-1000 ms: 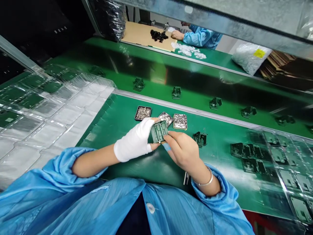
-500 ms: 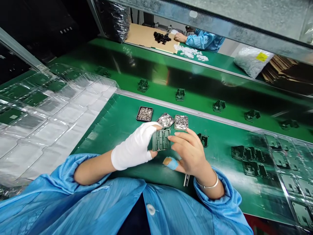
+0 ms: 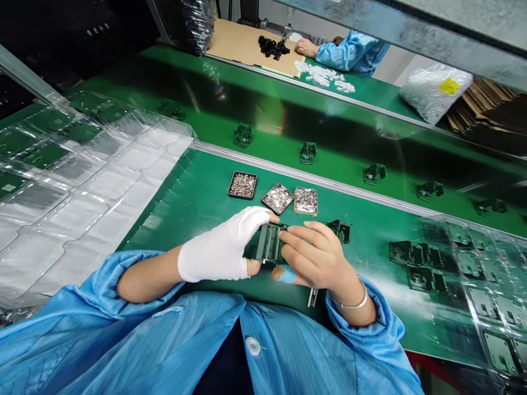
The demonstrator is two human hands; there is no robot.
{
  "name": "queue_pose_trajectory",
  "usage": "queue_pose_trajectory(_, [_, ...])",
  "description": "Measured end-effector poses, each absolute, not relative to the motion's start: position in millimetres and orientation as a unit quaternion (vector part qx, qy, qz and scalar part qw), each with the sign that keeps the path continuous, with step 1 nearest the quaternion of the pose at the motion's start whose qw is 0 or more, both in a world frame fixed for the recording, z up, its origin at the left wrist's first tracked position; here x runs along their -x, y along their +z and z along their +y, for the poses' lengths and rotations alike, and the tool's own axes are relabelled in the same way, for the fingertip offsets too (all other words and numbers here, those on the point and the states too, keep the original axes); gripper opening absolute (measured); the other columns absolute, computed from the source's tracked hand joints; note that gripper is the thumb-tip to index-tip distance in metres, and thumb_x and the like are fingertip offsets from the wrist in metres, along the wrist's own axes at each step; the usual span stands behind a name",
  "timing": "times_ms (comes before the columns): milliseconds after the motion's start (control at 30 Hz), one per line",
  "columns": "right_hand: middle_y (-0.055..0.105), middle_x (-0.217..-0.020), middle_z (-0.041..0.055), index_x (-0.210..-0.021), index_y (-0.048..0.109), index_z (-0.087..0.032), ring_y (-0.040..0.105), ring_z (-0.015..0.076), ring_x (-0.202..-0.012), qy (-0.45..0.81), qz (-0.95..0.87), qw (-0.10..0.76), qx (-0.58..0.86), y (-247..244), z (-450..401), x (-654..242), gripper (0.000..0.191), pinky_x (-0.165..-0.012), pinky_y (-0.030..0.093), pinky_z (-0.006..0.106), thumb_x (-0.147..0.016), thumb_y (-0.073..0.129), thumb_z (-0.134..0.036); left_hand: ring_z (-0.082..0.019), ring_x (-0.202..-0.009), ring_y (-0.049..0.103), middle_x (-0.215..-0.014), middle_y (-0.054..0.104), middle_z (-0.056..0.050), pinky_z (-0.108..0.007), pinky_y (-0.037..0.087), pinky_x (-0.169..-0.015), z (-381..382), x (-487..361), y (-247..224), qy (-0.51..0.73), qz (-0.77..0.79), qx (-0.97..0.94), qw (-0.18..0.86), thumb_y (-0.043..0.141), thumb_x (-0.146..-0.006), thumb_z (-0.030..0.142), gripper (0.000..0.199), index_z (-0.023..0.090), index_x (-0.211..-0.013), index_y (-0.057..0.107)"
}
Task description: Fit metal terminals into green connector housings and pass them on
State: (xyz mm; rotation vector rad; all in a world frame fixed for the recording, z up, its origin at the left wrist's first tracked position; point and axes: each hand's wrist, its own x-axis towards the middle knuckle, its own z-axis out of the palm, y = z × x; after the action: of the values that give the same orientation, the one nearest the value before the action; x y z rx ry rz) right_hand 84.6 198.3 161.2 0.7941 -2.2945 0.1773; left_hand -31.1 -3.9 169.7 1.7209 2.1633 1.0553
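My left hand (image 3: 224, 247), in a white glove with bare fingertips, grips a dark green plastic housing (image 3: 267, 242) by its left side, thumb and fingers at opposite edges. Long ribs run along the housing's upper face. My right hand (image 3: 315, 252) closes on its right side, fingertips on the face and the blue-taped thumb below. Whether a small part sits under those fingertips is hidden. Just beyond are a dark tray (image 3: 242, 185), a tilted middle tray (image 3: 278, 198) and a right tray (image 3: 305, 201), all filled with small shiny metal pieces.
Another green housing (image 3: 341, 231) lies beyond my right hand. Several more (image 3: 415, 255) stand at right beside a clear blister tray (image 3: 488, 274). Housings (image 3: 308, 153) line the belt behind a metal rail (image 3: 288, 173). Blister trays (image 3: 82, 203) cover the left. A co-worker's hand (image 3: 307, 48) rests across the belt.
My right hand has moved left and closed in on the housing, its thumb now at the lower edge. The housing has tilted and dropped slightly in my left hand.
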Motion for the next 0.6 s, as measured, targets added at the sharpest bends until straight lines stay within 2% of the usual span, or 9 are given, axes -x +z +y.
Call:
queue_pose_trajectory(67, [0.074,-0.095,0.0059,-0.091,0.066,-0.018,0.062,0.0177,-0.096,0.101,-0.875,0.336,-0.333,161,198,-83,0.047,-0.084,0.044,0.035,-0.105,0.026,-0.040,-0.026,-0.112,0.058,-0.124,0.053,-0.010,-0.038,0.052,-0.097,-6,32,177,0.349,0.733,-0.568,0.136,0.062,-0.068,0.018,0.061,0.018,-0.125,0.040])
queue_pose_trajectory(133, [0.074,-0.092,0.0052,-0.090,0.065,-0.019,0.061,0.0170,-0.091,0.141,-0.866,0.332,-0.348,159,196,-82,0.046,-0.079,0.043,0.033,-0.104,0.028,-0.042,-0.024,-0.110,0.058,-0.122,0.054,-0.008,-0.036,0.051,-0.097,-8,33,182,0.348,0.735,-0.559,0.162,0.061,-0.066,0.017,0.061,0.018,-0.124,0.040])
queue_pose_trajectory(233, [0.073,-0.091,0.0048,-0.089,0.064,-0.020,0.061,0.0169,-0.092,0.160,-0.865,0.325,-0.348,157,193,-83,0.044,-0.080,0.041,0.034,-0.104,0.030,-0.043,-0.023,-0.108,0.058,-0.118,0.055,-0.006,-0.035,0.050,-0.097,-9,32,183,0.360,0.731,-0.556,0.167,0.062,-0.065,0.017,0.061,0.019,-0.123,0.041])
queue_pose_trajectory(400, [0.074,-0.101,0.0077,-0.095,0.065,-0.019,0.062,0.0186,-0.094,0.095,-0.893,0.319,-0.303,159,188,-88,0.043,-0.081,0.039,0.035,-0.105,0.028,-0.039,-0.026,-0.108,0.059,-0.120,0.055,-0.009,-0.037,0.051,-0.093,-9,31,175,0.394,0.738,-0.533,0.128,0.065,-0.065,0.019,0.060,0.019,-0.121,0.042])
queue_pose_trajectory(600, [0.074,-0.095,0.0075,-0.091,0.062,-0.018,0.063,0.0180,-0.088,0.175,-0.883,0.325,-0.288,164,188,-87,0.042,-0.082,0.044,0.035,-0.102,0.035,-0.048,-0.027,-0.104,0.061,-0.116,0.058,-0.009,-0.040,0.052,-0.092,-6,30,173,0.426,0.723,-0.534,0.103,0.066,-0.066,0.025,0.057,0.019,-0.119,0.044])
